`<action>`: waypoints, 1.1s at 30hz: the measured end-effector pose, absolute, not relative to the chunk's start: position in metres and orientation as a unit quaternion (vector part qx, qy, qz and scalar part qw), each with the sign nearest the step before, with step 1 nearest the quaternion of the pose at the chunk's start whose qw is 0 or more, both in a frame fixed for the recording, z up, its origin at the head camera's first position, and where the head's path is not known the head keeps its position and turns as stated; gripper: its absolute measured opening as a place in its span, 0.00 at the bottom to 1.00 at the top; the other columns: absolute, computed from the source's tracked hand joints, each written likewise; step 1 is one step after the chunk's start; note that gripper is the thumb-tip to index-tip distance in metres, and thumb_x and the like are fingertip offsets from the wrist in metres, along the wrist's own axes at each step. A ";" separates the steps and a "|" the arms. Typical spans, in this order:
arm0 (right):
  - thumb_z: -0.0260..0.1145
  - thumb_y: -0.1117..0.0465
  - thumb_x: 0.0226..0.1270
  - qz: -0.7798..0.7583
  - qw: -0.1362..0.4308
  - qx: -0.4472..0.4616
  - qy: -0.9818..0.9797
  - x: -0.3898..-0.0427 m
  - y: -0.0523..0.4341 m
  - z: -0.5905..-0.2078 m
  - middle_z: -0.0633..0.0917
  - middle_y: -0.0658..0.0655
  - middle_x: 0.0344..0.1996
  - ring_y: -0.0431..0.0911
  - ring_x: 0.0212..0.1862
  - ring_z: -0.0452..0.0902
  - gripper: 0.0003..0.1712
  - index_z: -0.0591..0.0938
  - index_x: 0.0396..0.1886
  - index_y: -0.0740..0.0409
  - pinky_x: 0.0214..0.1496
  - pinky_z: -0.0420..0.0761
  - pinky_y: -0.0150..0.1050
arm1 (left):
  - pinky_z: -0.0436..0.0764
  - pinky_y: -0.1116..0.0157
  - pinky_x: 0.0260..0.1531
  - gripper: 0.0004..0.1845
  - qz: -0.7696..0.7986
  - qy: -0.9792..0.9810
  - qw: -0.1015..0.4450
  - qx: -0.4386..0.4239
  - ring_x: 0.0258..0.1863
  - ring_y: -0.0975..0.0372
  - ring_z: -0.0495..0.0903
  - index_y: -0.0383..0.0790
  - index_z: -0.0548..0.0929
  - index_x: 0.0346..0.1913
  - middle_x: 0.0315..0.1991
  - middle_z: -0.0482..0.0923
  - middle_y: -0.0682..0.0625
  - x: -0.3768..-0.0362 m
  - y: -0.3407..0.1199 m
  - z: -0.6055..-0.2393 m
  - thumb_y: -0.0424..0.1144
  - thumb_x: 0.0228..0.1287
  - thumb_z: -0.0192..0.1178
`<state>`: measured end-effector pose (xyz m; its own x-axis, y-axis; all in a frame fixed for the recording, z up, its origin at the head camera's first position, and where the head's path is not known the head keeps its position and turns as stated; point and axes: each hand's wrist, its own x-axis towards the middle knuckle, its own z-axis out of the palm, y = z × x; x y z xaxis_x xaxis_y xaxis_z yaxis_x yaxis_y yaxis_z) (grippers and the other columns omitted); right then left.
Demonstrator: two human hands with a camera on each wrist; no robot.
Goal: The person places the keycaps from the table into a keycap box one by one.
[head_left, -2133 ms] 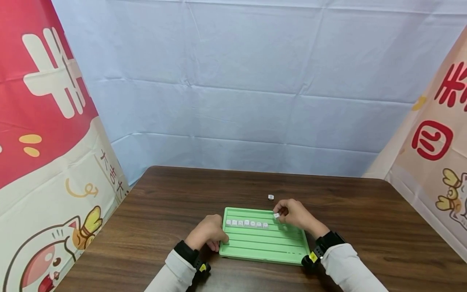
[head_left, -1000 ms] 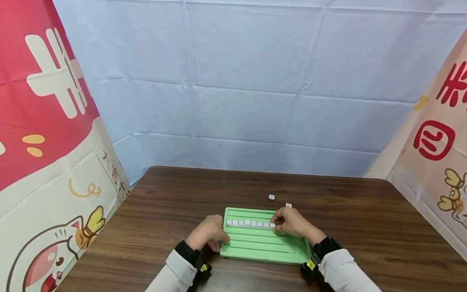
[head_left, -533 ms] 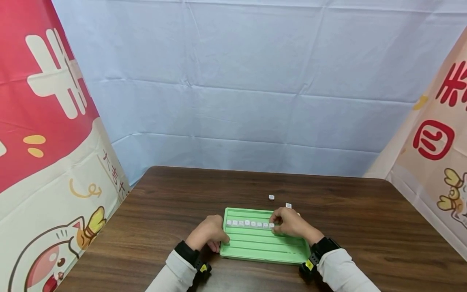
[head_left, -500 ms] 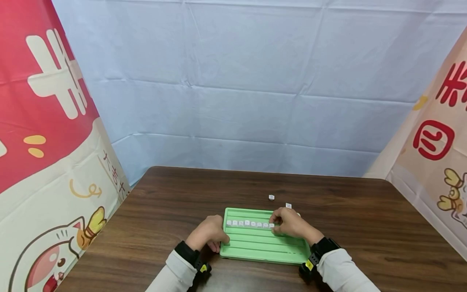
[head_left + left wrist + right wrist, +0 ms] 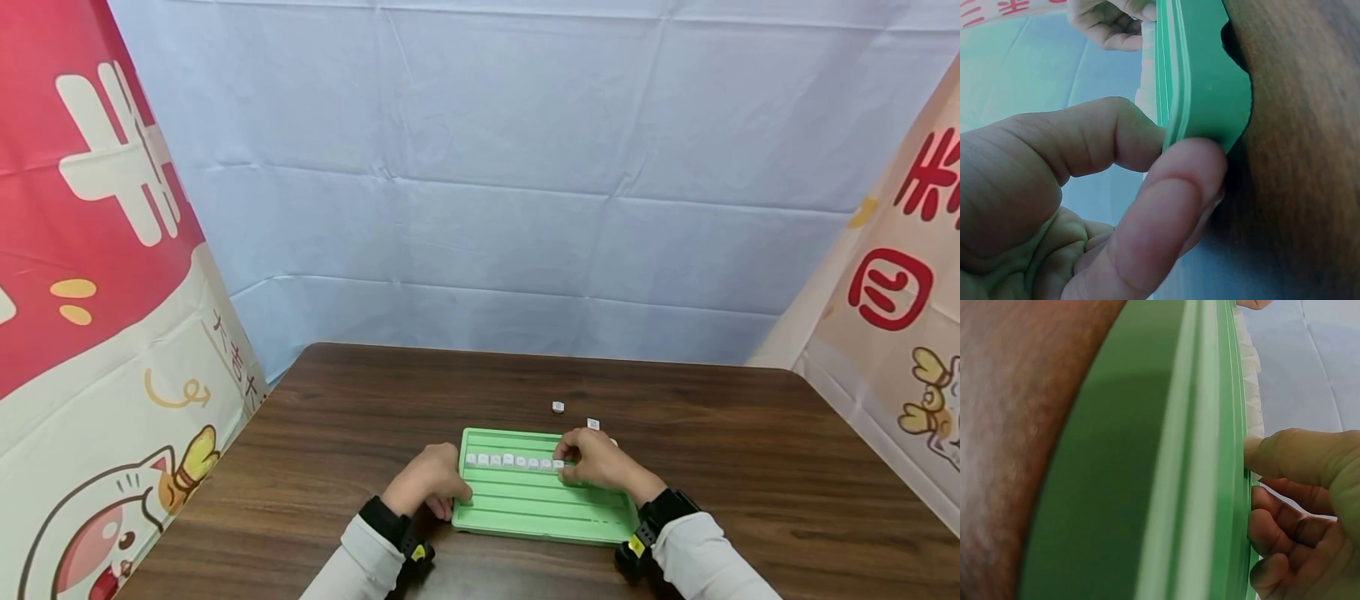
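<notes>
Green tray [image 5: 540,504], a flat ribbed plastic board with raised rails running left to right, lies on the near middle of a dark wooden table [image 5: 315,433], just ahead of the person's sleeves. A row of small white tiles [image 5: 510,460] sits in one of its far grooves, edge to edge. The left hand [image 5: 427,482] grips the tray's left edge at 9 o'clock, thumb on top and curled fingers beneath, as the left wrist view confirms. The right hand [image 5: 596,460], fingers bent close together, pinches the last tile [image 5: 558,464] at the right end of the row, at about 2 o'clock on the tray. Beyond the tray at 12 o'clock, two loose white tiles [image 5: 557,407] rest apart on the bare wood. A creased pale blue cloth [image 5: 495,183] backs the table, flanked by a red-and-white cartoon banner [image 5: 97,275] at 9 o'clock and a cream banner [image 5: 892,292] at 3 o'clock.
</notes>
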<state>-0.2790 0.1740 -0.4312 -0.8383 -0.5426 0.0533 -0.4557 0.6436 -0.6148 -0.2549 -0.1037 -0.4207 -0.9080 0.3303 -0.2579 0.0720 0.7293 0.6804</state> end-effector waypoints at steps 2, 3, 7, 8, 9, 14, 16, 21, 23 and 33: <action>0.70 0.69 0.55 -0.319 0.068 -0.277 0.904 -0.279 0.174 -0.431 0.76 0.50 0.32 0.44 0.33 0.71 0.09 0.80 0.35 0.59 0.32 0.74 0.39 | 0.78 0.60 0.10 0.09 0.351 0.912 0.182 0.111 0.07 0.57 0.75 0.32 0.77 0.16 0.07 0.73 0.44 -0.255 -0.104 -0.421 0.25 0.49 0.63; 0.70 0.69 0.55 -0.319 0.068 -0.277 0.904 -0.279 0.174 -0.431 0.76 0.51 0.32 0.44 0.33 0.71 0.09 0.80 0.35 0.59 0.32 0.74 0.39 | 0.78 0.60 0.10 0.09 0.350 0.912 0.181 0.111 0.07 0.56 0.75 0.32 0.77 0.16 0.07 0.73 0.44 -0.255 -0.103 -0.421 0.25 0.49 0.63; 0.70 0.68 0.55 -0.322 0.076 -0.276 0.902 -0.280 0.175 -0.430 0.77 0.51 0.33 0.44 0.34 0.71 0.09 0.80 0.36 0.59 0.33 0.74 0.40 | 0.78 0.60 0.10 0.09 0.351 0.912 0.180 0.112 0.07 0.57 0.75 0.32 0.77 0.16 0.07 0.73 0.44 -0.255 -0.103 -0.421 0.26 0.49 0.63; 0.70 0.68 0.55 -0.323 0.079 -0.276 0.902 -0.280 0.176 -0.429 0.77 0.51 0.33 0.45 0.34 0.72 0.10 0.80 0.37 0.59 0.33 0.74 0.40 | 0.78 0.60 0.10 0.09 0.351 0.912 0.179 0.113 0.07 0.57 0.75 0.32 0.77 0.16 0.07 0.73 0.44 -0.255 -0.103 -0.422 0.26 0.50 0.63; 0.70 0.67 0.55 -0.323 0.081 -0.275 0.902 -0.280 0.176 -0.428 0.77 0.51 0.33 0.45 0.35 0.72 0.11 0.80 0.38 0.60 0.34 0.74 0.40 | 0.77 0.60 0.10 0.10 0.352 0.912 0.179 0.114 0.07 0.57 0.75 0.32 0.77 0.16 0.07 0.73 0.44 -0.255 -0.104 -0.422 0.26 0.50 0.63; 0.71 0.67 0.54 -0.311 0.080 -0.277 0.906 -0.282 0.180 -0.424 0.78 0.53 0.35 0.48 0.38 0.74 0.16 0.79 0.43 0.63 0.37 0.76 0.41 | 0.77 0.60 0.09 0.10 0.352 0.912 0.177 0.117 0.06 0.57 0.74 0.31 0.78 0.15 0.07 0.73 0.45 -0.256 -0.104 -0.423 0.26 0.50 0.63; 0.71 0.67 0.54 -0.303 0.078 -0.279 0.908 -0.282 0.181 -0.422 0.78 0.54 0.36 0.50 0.39 0.75 0.17 0.79 0.45 0.64 0.39 0.76 0.41 | 0.77 0.60 0.09 0.10 0.352 0.912 0.176 0.117 0.06 0.57 0.74 0.31 0.78 0.15 0.07 0.73 0.45 -0.256 -0.104 -0.423 0.26 0.50 0.63; 0.70 0.67 0.54 -0.275 0.074 -0.279 0.917 -0.281 0.185 -0.418 0.79 0.57 0.41 0.54 0.43 0.75 0.20 0.79 0.48 0.64 0.42 0.76 0.44 | 0.77 0.61 0.09 0.10 0.352 0.912 0.175 0.118 0.06 0.57 0.74 0.31 0.78 0.15 0.07 0.73 0.45 -0.256 -0.103 -0.424 0.26 0.50 0.63; 0.70 0.67 0.54 -0.267 0.074 -0.278 0.920 -0.281 0.186 -0.416 0.79 0.59 0.43 0.56 0.45 0.75 0.22 0.78 0.50 0.65 0.43 0.76 0.45 | 0.77 0.61 0.09 0.10 0.350 0.913 0.175 0.117 0.06 0.57 0.74 0.31 0.78 0.15 0.07 0.73 0.45 -0.256 -0.102 -0.424 0.26 0.50 0.63; 0.71 0.66 0.53 -0.242 0.073 -0.283 0.925 -0.282 0.185 -0.407 0.76 0.64 0.52 0.60 0.53 0.72 0.26 0.77 0.54 0.63 0.45 0.76 0.50 | 0.78 0.61 0.10 0.10 0.347 0.913 0.186 0.105 0.06 0.58 0.74 0.32 0.78 0.15 0.08 0.74 0.44 -0.258 -0.100 -0.424 0.27 0.50 0.63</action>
